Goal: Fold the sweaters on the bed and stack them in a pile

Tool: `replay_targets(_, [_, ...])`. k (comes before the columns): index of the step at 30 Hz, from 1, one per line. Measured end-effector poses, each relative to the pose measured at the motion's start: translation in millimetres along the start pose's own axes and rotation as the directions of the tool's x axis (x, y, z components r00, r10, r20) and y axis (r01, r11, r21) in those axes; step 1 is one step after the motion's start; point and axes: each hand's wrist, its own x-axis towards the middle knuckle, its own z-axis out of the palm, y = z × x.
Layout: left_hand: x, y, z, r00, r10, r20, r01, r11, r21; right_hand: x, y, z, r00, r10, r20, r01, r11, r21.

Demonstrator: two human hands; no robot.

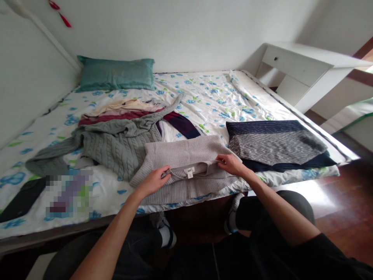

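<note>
A light grey ribbed sweater (186, 149) lies folded at the bed's front edge, its neckline and white label turned toward me. My left hand (155, 179) pinches the left side of the collar. On the right side of the collar, my right hand (230, 164) grips the knit between thumb and fingers. Left of this sweater, a grey-green cable-knit sweater (116, 144) is spread loosely. Beneath and behind it lie crumpled cream, maroon and navy garments (125, 107). To the right sits a folded stack with a speckled grey and navy sweater (274, 144) on top.
The bed (201, 93) has a white sheet with blue flowers. A teal pillow (116, 74) rests at the back left. A white desk with a drawer (300, 62) stands at the right. A dark flat item (23, 198) lies front left, beside a blurred patch.
</note>
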Motion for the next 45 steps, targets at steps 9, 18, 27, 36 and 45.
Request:
replay_targets(9, [-7, 3, 18.2, 0.942, 0.231, 0.243, -0.276, 0.946, 0.171, -12, -4, 19, 0.947, -0.154, 0.284, 0.203, 0.967, -0.156])
replay_targets(18, [-9, 19, 13.8, 0.88, 0.233, 0.415, -0.152, 0.964, -0.219, -8, -9, 6, 0.881, -0.201, 0.428, 0.144, 0.976, 0.163])
replay_targets(27, [0, -6, 2.4, 0.907, 0.094, 0.41, 0.034, 0.955, -0.294, -1, 24, 0, 0.93, -0.041, 0.366, -0.031, 0.982, 0.186])
replay_targets(36, [6, -85, -43.0, 0.87, -0.355, -0.341, 0.44, 0.872, 0.216, 3, 76, -13, 0.891, 0.428, -0.148, -0.447, 0.886, -0.127])
replay_targets(45, [12, -110, -52.7, 0.869, -0.479, -0.122, 0.484, 0.875, 0.019, 12, 86, -22, 0.87, 0.465, 0.167, -0.487, 0.863, 0.135])
